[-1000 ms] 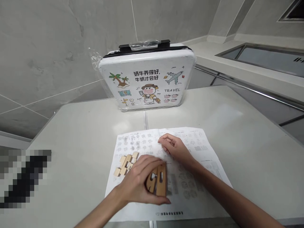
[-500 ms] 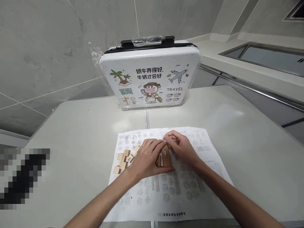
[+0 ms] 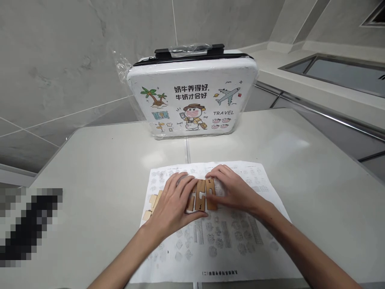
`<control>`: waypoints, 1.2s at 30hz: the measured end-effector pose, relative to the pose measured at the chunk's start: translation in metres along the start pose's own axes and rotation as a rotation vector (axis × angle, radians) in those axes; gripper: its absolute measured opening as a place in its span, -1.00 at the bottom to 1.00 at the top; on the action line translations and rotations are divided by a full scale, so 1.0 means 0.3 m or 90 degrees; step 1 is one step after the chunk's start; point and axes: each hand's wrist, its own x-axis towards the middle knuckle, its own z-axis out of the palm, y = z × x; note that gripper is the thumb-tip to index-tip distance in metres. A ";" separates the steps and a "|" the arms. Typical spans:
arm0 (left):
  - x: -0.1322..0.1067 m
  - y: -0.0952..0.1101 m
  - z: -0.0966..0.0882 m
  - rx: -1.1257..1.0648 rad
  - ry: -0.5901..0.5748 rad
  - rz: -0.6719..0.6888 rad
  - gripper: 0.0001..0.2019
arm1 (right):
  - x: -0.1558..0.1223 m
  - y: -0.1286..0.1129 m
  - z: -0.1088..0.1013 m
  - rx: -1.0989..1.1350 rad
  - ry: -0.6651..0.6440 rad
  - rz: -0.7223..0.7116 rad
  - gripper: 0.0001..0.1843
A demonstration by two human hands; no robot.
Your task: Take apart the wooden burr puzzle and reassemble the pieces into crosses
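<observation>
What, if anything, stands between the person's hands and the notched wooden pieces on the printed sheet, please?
Nothing visible does: the left hand and the right hand both rest directly on the notched wooden pieces, which lie side by side on the printed sheet. The pale blocks lie further left.

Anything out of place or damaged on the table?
Nothing stands out. The left hand and right hand lie on notched wooden pieces, flat side by side on the printed sheet; pale blocks sit loose beside the left hand.
</observation>
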 end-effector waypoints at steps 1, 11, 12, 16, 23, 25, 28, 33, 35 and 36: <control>-0.003 -0.002 -0.003 0.008 -0.001 -0.001 -0.14 | -0.002 0.001 -0.004 -0.001 -0.020 -0.008 -0.41; -0.019 0.003 -0.005 0.049 0.043 0.006 -0.30 | -0.005 0.007 -0.009 0.008 -0.087 -0.040 -0.05; -0.020 0.009 -0.002 0.050 0.042 0.010 -0.34 | -0.005 0.009 -0.009 0.023 -0.077 -0.035 -0.06; -0.023 0.037 0.020 0.051 0.048 0.012 -0.53 | -0.008 0.011 -0.007 0.084 -0.024 0.001 -0.05; -0.015 0.067 0.056 0.056 0.095 -0.021 -0.66 | -0.009 0.000 -0.003 0.157 0.050 0.079 -0.10; -0.015 0.070 0.059 0.064 0.103 -0.038 -0.66 | -0.009 -0.003 -0.003 0.171 0.053 0.092 -0.12; -0.014 0.072 0.060 0.068 0.113 -0.046 -0.72 | -0.009 -0.003 0.000 0.186 0.048 0.100 -0.14; -0.014 0.073 0.060 0.060 0.113 -0.036 -0.73 | -0.016 0.012 0.008 0.209 0.052 0.107 -0.11; -0.015 0.073 0.060 0.051 0.106 -0.032 -0.75 | -0.021 0.024 0.009 0.239 0.066 0.109 -0.11; -0.015 0.073 0.061 0.046 0.103 -0.028 -0.77 | -0.022 0.030 0.009 0.257 0.070 0.112 -0.11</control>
